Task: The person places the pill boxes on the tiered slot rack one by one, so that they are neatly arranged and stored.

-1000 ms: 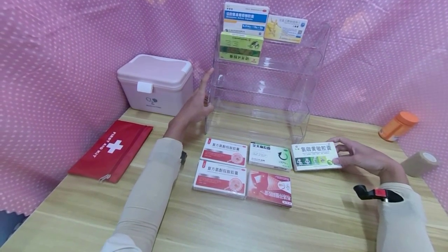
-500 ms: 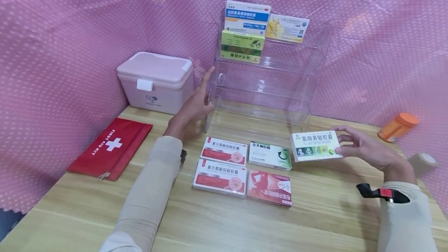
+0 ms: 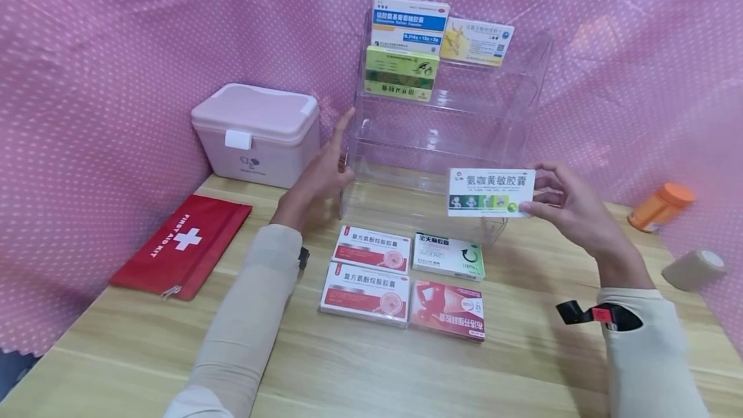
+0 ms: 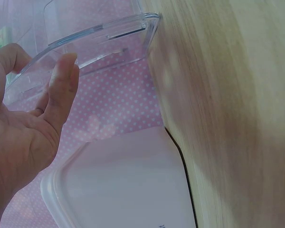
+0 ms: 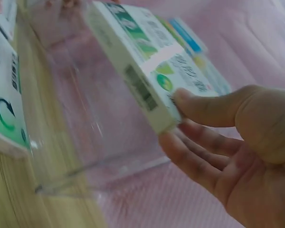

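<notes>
My right hand [image 3: 565, 202] pinches a white and green medicine box [image 3: 491, 192] by its right end and holds it upright in front of the clear acrylic shelf rack [image 3: 511, 128]. In the right wrist view the thumb lies on the box [image 5: 142, 71] face and the fingers [image 5: 194, 159] sit behind it. My left hand [image 3: 325, 169] rests with straight fingers against the rack's left side wall [image 4: 85, 52]. Three boxes stand on the rack's top tiers: blue-white [image 3: 409, 21], green [image 3: 400, 73] and yellow-white [image 3: 476, 40].
Several flat boxes lie on the wooden table [image 3: 371, 366] before the rack: two red-white [image 3: 366, 269], one green-white [image 3: 448, 255], one red [image 3: 447, 311]. A pink case [image 3: 255, 134] and a red first aid pouch [image 3: 182, 247] sit left. An orange bottle [image 3: 662, 206] and bandage roll [image 3: 693, 269] sit right.
My right hand has lifted the white and green box off the table and carried it up and left, in front of the rack. The left hand has stayed on the rack's side.
</notes>
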Tool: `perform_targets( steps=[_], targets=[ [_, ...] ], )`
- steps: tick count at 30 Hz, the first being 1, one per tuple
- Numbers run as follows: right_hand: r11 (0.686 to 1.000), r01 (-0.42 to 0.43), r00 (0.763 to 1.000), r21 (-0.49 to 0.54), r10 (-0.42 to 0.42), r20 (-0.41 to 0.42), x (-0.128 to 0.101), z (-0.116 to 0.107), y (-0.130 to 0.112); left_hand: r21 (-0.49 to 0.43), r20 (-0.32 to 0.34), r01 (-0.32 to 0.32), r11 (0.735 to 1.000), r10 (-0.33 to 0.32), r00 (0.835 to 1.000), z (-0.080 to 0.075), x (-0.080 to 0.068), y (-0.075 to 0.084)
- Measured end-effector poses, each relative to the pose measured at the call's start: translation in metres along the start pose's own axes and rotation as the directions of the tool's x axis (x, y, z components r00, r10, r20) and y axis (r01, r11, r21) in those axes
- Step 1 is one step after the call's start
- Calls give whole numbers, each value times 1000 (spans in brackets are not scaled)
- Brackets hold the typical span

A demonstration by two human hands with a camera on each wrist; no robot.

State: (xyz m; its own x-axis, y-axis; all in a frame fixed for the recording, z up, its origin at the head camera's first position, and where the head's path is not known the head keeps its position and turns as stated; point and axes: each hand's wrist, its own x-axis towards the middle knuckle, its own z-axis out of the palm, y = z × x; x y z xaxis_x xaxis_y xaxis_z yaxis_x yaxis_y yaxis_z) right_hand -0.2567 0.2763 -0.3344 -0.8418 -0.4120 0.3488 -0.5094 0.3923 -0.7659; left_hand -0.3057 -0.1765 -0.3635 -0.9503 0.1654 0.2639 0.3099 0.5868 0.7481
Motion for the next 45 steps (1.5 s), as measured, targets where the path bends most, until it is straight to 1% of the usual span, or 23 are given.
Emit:
perform_targets(
  steps=[3,5,7,9,13,15,17,19,21,25,27,28,31,32,34,35,38,39,41,42,43,45],
  targets=[
    [997,43,995,-66,-49,-91,9,9,-12,7,-6,-6,1000,6,1000,-2,1,1],
    [993,58,982,-99,-74,-173,15,13,-17,12,-3,-9,1000,9,1000,-1,2,2],
    [992,50,962,-120,-80,-260,24,13,-23,13,2,-12,1000,12,1000,-1,3,2],
    [991,34,936,-128,-76,-343,36,11,-29,12,4,-17,1000,17,1000,0,3,2],
    [985,-54,887,-162,-27,-462,65,0,-45,8,4,-13,1000,13,1000,0,2,0],
    [979,-93,864,-180,-11,-504,81,-8,-54,11,8,-10,1000,10,1000,-1,2,0],
    [964,-130,843,-231,-15,-537,97,-16,-62,9,11,-8,1000,8,1000,-1,2,1],
    [948,-146,833,-281,-35,-553,113,-23,-68,11,11,-10,1000,10,1000,-1,2,2],
    [928,-159,828,-337,-60,-557,128,-28,-74,10,13,-9,1000,9,1000,-1,2,2],
    [883,-170,828,-438,-113,-549,152,-33,-79,11,15,-7,1000,6,1000,-2,2,1],
    [861,-176,844,-476,-117,-524,160,-33,-79,10,15,-7,1000,7,1000,-1,2,1],
    [855,-183,858,-485,-102,-504,163,-32,-78,10,14,-9,1000,9,1000,-1,2,1],
    [832,-203,915,-516,-27,-403,168,-28,-72,13,5,-16,1000,16,1000,0,3,1],
    [825,-209,929,-525,-1,-371,169,-26,-69,16,2,-22,1000,22,1000,1,3,1],
    [807,-232,943,-543,49,-329,169,-21,-64,21,0,-32,999,32,999,2,3,1],
    [788,-245,946,-564,67,-317,169,-18,-62,23,2,-34,999,34,999,2,4,1],
    [734,-268,946,-624,77,-315,170,-10,-58,25,6,-33,999,33,999,2,4,2],
    [722,-279,944,-634,85,-318,170,-8,-58,24,6,-28,999,28,1000,2,3,2],
    [724,-308,939,-618,126,-321,169,-4,-60,23,4,-19,1000,19,1000,1,3,2],
    [715,-303,942,-630,125,-311,169,-2,-61,22,2,-14,1000,14,1000,1,2,2],
    [714,-303,944,-631,136,-299,168,-1,-62,21,-1,-9,1000,9,1000,0,2,2],
    [692,-286,954,-663,138,-267,167,2,-64,18,1,-2,1000,2,1000,0,1,1]
  ],
)
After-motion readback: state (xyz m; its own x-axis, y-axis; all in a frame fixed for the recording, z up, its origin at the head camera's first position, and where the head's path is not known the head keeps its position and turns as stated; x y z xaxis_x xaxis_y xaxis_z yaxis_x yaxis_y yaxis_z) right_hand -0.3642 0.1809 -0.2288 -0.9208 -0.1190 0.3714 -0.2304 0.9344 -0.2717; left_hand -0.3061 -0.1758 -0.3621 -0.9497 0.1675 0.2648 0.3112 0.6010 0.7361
